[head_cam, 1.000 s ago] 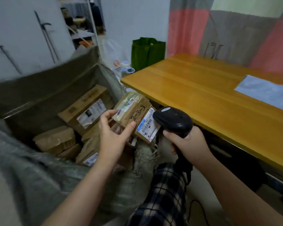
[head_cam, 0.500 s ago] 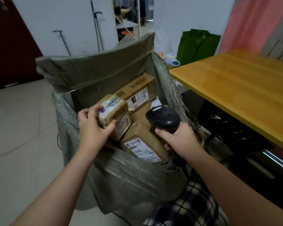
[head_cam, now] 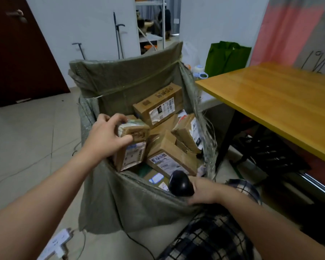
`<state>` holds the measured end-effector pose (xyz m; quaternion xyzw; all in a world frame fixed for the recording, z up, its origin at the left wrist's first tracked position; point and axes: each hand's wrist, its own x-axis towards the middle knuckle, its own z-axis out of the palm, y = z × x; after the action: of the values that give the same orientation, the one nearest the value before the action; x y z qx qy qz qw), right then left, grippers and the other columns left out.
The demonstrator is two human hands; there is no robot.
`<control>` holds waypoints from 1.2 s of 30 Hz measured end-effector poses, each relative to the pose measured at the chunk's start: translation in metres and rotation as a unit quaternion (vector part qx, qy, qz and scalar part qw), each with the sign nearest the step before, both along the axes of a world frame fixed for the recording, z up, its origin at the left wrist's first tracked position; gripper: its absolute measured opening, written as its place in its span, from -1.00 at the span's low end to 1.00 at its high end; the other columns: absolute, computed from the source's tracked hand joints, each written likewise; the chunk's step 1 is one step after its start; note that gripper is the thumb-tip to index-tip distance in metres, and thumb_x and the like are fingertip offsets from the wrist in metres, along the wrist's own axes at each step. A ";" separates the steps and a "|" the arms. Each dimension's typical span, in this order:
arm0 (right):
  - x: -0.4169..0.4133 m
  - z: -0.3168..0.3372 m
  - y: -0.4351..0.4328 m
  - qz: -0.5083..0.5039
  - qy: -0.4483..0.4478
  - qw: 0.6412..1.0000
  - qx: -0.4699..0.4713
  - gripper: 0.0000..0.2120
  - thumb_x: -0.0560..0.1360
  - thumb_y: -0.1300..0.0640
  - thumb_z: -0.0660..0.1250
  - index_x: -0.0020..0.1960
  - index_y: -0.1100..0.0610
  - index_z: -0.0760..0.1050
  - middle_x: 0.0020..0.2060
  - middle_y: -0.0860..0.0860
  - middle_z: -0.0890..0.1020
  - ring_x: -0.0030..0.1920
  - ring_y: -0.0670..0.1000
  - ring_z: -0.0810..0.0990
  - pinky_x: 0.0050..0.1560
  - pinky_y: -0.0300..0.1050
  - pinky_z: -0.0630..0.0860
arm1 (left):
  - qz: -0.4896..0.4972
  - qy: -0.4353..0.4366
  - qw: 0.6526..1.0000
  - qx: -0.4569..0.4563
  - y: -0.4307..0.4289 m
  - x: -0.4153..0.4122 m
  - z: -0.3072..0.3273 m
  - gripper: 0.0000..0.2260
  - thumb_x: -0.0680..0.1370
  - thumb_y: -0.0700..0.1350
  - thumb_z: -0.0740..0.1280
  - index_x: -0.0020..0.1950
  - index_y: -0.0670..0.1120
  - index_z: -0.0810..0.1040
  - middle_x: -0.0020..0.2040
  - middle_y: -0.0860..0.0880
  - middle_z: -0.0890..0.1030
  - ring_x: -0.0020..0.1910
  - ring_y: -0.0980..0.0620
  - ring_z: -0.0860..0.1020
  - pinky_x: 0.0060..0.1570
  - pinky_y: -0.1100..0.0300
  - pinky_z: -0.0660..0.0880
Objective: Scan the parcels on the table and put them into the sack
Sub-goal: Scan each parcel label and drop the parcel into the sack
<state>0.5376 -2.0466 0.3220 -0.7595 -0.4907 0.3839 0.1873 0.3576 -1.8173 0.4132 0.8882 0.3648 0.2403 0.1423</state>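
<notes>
Gripping parcel (head_cam: pixel 132 149) by top end with left hand (head_cam: pixel 105 136), fingers (head_cam: pixel 116 118) curled round, inside sack (head_cam: pixel 124 201) at near left side, among other parcels (head_cam: pixel 158 107). Clutching scanner (head_cam: pixel 180 182) in right hand (head_cam: pixel 204 192) over sack's near rim, left of table (head_cam: pixel 280 102).

The sack (head_cam: pixel 120 194) stood on the floor left of the table (head_cam: pixel 270 94), its right wall near the table's left edge. Inside it, a long box (head_cam: pixel 158 107) lay against the far wall, a leaning parcel (head_cam: pixel 188 132) sat at the right wall, and a middle parcel (head_cam: pixel 169 156) lay before both. At the sack's left wall the left hand (head_cam: pixel 105 136) gripped an upright parcel (head_cam: pixel 133 147). The right hand (head_cam: pixel 203 190) held the scanner (head_cam: pixel 180 182) over the near rim's right end. A bag (head_cam: pixel 227 57) stood behind the table's far-left corner.
</notes>
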 end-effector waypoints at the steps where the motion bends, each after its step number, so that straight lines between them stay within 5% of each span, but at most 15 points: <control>1: -0.003 0.005 -0.007 -0.008 -0.011 0.999 0.033 -0.59 0.33 0.23 0.51 0.12 0.02 0.49 -0.06 -0.11 0.59 0.00 -0.17 0.55 -0.05 -0.37 0.40 | -0.012 -0.011 1.000 -0.002 -0.004 0.000 0.003 -0.56 0.36 0.08 0.45 0.21 0.18 0.45 0.07 0.01 0.31 0.10 -0.07 0.43 0.04 0.12 0.39; 5: -0.005 0.048 -0.025 -0.161 0.038 0.948 0.271 -0.53 0.28 0.44 0.48 -0.01 -0.04 0.48 -0.17 -0.25 0.58 -0.20 -0.53 0.48 -0.14 -0.57 0.36 | -0.136 -0.101 0.984 -0.058 -0.026 0.024 0.020 -0.55 0.39 0.10 0.46 0.25 0.27 0.45 0.19 0.09 0.36 0.14 0.14 0.42 0.11 0.26 0.39; 8: 0.000 0.069 -0.040 -0.252 0.083 0.899 0.348 -0.53 0.29 0.50 0.47 -0.04 -0.01 0.50 -0.19 -0.21 0.61 -0.23 -0.43 0.54 -0.14 -0.45 0.44 | -0.208 -0.046 0.975 -0.067 -0.035 0.049 0.030 -0.52 0.40 0.07 0.47 0.30 0.20 0.47 0.28 0.08 0.37 0.26 0.12 0.39 0.25 0.21 0.36; 13: 0.010 0.099 -0.040 -0.277 0.124 0.849 0.433 -0.57 0.32 0.48 0.47 -0.11 -0.05 0.55 -0.28 -0.28 0.67 -0.22 -0.34 0.61 -0.24 -0.48 0.48 | -0.351 0.061 0.926 -0.127 -0.038 0.060 0.031 -0.56 0.40 0.02 0.50 0.22 0.28 0.48 0.23 0.30 0.44 0.24 0.39 0.38 0.15 0.57 0.24; 16: 0.020 0.107 -0.030 -0.300 0.088 0.846 0.432 -0.61 0.32 0.42 0.50 -0.14 -0.05 0.53 -0.31 -0.30 0.66 -0.25 -0.36 0.59 -0.29 -0.49 0.46 | -0.352 0.189 0.912 -0.087 -0.034 0.062 0.032 -0.57 0.43 0.10 0.37 0.29 0.27 0.47 0.29 0.24 0.47 0.26 0.27 0.42 0.28 0.29 0.33; 19: 0.030 0.106 -0.023 -0.356 0.088 0.831 0.419 -0.77 0.31 0.37 0.51 -0.19 0.11 0.55 -0.37 -0.11 0.63 -0.38 -0.27 0.57 -0.33 -0.35 0.45 | -0.266 0.267 0.926 0.029 -0.033 0.060 0.036 -0.58 0.55 0.33 0.07 0.30 0.25 0.50 0.44 0.12 0.39 0.42 0.02 0.29 0.41 -0.03 0.16; 22: 0.029 0.099 -0.016 -0.354 0.086 0.835 0.413 -0.76 0.31 0.40 0.50 -0.19 0.12 0.55 -0.35 -0.09 0.62 -0.37 -0.26 0.57 -0.34 -0.42 0.45 | -0.300 0.205 0.931 0.027 -0.060 0.069 0.031 -0.27 0.38 0.55 -0.12 0.30 0.21 0.49 0.39 0.12 0.44 0.38 0.05 0.34 0.38 -0.04 0.18; 24: 0.023 0.094 -0.011 -0.336 0.095 0.841 0.414 -0.72 0.30 0.44 0.48 -0.21 0.08 0.55 -0.39 -0.12 0.64 -0.33 -0.26 0.60 -0.32 -0.44 0.45 | -0.327 0.186 0.926 0.024 -0.090 0.081 0.025 -0.39 0.45 0.46 0.06 0.27 0.11 0.51 0.23 0.07 0.57 0.22 0.08 0.48 0.29 0.04 0.33; 27: 0.024 0.089 -0.009 -0.318 0.121 0.841 0.420 -0.74 0.30 0.41 0.51 -0.20 0.10 0.56 -0.39 -0.16 0.66 -0.31 -0.24 0.62 -0.29 -0.41 0.47 | -0.314 0.126 0.940 0.048 -0.103 0.092 0.031 -0.80 0.59 0.04 0.26 0.07 -0.02 0.58 -0.05 0.02 0.62 -0.02 0.05 0.57 0.03 0.17 0.47; 30: 0.040 0.091 -0.011 -0.290 0.116 0.869 0.384 -0.80 0.32 0.33 0.54 -0.12 0.17 0.59 -0.30 -0.11 0.67 -0.23 -0.19 0.62 -0.17 -0.29 0.51 | -0.220 -0.038 0.974 0.038 -0.078 0.076 0.059 -0.87 0.58 -0.08 0.31 -0.06 -0.08 0.62 -0.17 0.02 0.60 -0.13 0.05 0.56 -0.12 0.18 0.43; 32: 0.048 0.090 -0.011 -0.279 0.098 0.889 0.350 -0.64 0.33 0.32 0.54 0.02 0.03 0.55 -0.15 -0.16 0.63 -0.11 -0.22 0.58 -0.09 -0.28 0.48 | -0.173 -0.120 0.977 0.022 -0.063 0.061 0.075 -0.86 0.56 -0.07 0.32 -0.11 -0.09 0.62 -0.22 0.03 0.61 -0.20 0.08 0.55 -0.19 0.16 0.42; 36: 0.043 0.079 -0.005 -0.285 0.104 0.897 0.322 -0.49 0.33 0.29 0.55 0.16 -0.06 0.46 0.04 -0.08 0.60 0.11 -0.06 0.55 0.12 -0.15 0.45 | -0.174 -0.037 0.983 0.032 -0.065 0.060 0.067 -0.84 0.57 -0.07 0.33 -0.13 -0.13 0.60 -0.27 0.01 0.56 -0.24 0.07 0.50 -0.27 0.16 0.28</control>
<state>0.5807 -2.0518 0.4007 -0.7207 -0.3282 0.2116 0.5728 0.4171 -1.8819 0.4798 0.9329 0.1910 0.2560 0.1667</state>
